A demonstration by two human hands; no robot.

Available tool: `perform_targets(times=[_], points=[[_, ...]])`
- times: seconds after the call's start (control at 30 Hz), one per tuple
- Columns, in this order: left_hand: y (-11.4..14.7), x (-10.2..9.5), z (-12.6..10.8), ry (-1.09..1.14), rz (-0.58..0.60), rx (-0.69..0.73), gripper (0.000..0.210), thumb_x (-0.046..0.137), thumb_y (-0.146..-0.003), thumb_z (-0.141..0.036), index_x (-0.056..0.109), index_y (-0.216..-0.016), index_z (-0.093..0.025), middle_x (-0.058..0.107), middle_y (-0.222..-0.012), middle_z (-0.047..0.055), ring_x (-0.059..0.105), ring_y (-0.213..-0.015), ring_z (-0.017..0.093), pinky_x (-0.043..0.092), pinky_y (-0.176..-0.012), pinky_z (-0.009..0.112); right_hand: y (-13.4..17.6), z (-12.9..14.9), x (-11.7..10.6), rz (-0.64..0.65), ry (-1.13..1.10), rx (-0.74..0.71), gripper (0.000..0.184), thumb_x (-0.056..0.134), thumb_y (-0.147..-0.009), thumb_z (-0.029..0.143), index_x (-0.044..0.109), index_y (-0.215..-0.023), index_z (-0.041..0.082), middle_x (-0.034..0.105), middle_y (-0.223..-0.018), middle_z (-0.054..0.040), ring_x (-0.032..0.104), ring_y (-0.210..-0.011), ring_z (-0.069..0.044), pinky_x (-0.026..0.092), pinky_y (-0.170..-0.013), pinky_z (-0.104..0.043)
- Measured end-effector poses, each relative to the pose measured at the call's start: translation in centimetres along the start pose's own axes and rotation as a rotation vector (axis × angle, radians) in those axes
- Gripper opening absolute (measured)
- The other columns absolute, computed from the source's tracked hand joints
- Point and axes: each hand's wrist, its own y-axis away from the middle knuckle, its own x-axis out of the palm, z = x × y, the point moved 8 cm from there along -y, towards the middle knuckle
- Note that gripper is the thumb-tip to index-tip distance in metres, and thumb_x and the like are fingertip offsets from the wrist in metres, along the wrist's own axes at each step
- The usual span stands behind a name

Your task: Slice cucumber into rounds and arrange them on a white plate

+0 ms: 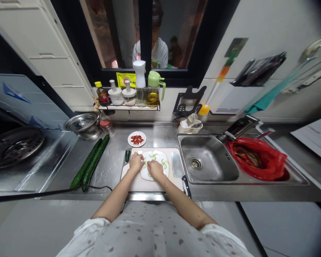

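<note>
A white square plate [158, 159] rests on the pale cutting board [135, 184]. Thin green-edged cucumber slices [164, 164] lie on it in small fanned groups near its edges. My left hand [136, 163] is over the plate's left side, its fingers closed down at a fan of slices. Beside it, my right hand [155, 169] is curled, with its fingertips at the same fan; the fingers partly hide these slices. A kitchen knife [177, 165] lies flat on the board's right side. Two short dark green cucumber pieces [127, 156] sit at the board's upper left corner.
Two whole cucumbers [96, 160] lie on the steel counter at left, near a lidded pot [83, 125]. Behind the board is a small dish of chopped red pieces [137, 139]. The sink [208, 157] is at right, with a red plastic bag [259, 160] beyond.
</note>
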Motion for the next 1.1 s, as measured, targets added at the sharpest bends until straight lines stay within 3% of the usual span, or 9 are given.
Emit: perform_targets(times=[0.13,0.37,0.8,0.97,1.1], points=[[0.3,-0.2,-0.6,-0.031,-0.008,0.03,0.013,0.062,-0.075,-0.026,0.064,-0.087,-0.021,0.049,-0.102,0.006,0.047,-0.099,0.02,0.039,-0.082,0.027,0.3,0.0,-0.1,-0.001,-0.008,0.004,0.03,0.037,-0.093,0.029,0.061,-0.109,0.021,0.061,-0.105,-0.0092,0.056,-0.096,-0.019,0.039,-0.074,-0.027],[1.5,-0.5,-3.1,-0.113,-0.015,0.209,0.019,0.047,-0.085,-0.021,0.066,-0.086,-0.021,0.051,-0.103,0.008,0.046,-0.101,0.021,0.041,-0.077,0.028,1.6,-0.3,-0.8,-0.063,-0.066,-0.005,0.033,0.038,-0.093,0.031,0.056,-0.118,0.023,0.061,-0.11,-0.0082,0.056,-0.099,-0.019,0.038,-0.078,-0.027],[3.3,-0.3,-3.0,-0.081,-0.03,0.2,0.025,0.048,-0.085,-0.024,0.069,-0.099,-0.023,0.054,-0.102,0.009,0.046,-0.104,0.023,0.041,-0.086,0.031,4.0,-3.7,-2.0,-0.123,-0.174,0.061,0.034,0.038,-0.092,0.032,0.06,-0.117,0.022,0.064,-0.11,-0.0062,0.057,-0.098,-0.017,0.038,-0.077,-0.023],[4.8,-0.9,-2.6,0.087,-0.15,0.176,0.03,0.05,-0.084,-0.025,0.065,-0.11,-0.025,0.055,-0.1,0.006,0.05,-0.1,0.02,0.042,-0.087,0.029,4.3,-4.0,-2.3,-0.166,-0.23,0.07,0.032,0.039,-0.092,0.031,0.062,-0.112,0.022,0.065,-0.105,-0.005,0.058,-0.094,-0.016,0.038,-0.075,-0.022],[6.2,-1.9,-2.2,0.278,-0.288,0.148,0.027,0.05,-0.085,-0.027,0.066,-0.106,-0.024,0.057,-0.095,0.005,0.053,-0.096,0.018,0.042,-0.088,0.029,3.6,-3.5,-3.3,-0.215,-0.291,0.048,0.033,0.038,-0.092,0.032,0.061,-0.113,0.022,0.066,-0.102,-0.0043,0.059,-0.087,-0.014,0.038,-0.073,-0.022]])
